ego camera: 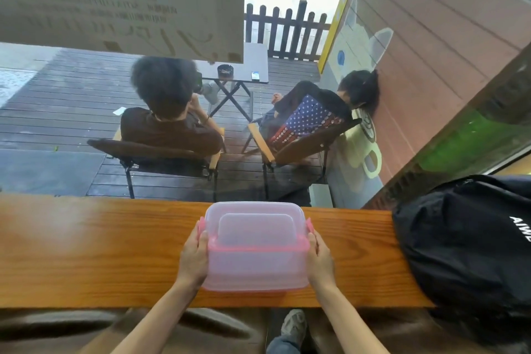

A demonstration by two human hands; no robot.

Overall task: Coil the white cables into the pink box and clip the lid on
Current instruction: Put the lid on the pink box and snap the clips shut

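A translucent pink box [254, 264] with its lid [255, 224] on top stands on the wooden counter [86, 250], straight in front of me. My left hand [194, 256] presses against the box's left side, thumb up near the left pink clip. My right hand [320, 257] holds the right side the same way, by the right clip. No white cables show anywhere on the counter, and the frosted walls hide what is inside the box.
A black backpack [471, 241] lies on the counter's right end, close to my right hand. Beyond the window behind the counter, two people sit on folding chairs on a deck. A brown seat cushion [71, 327] lies below the counter's near edge.
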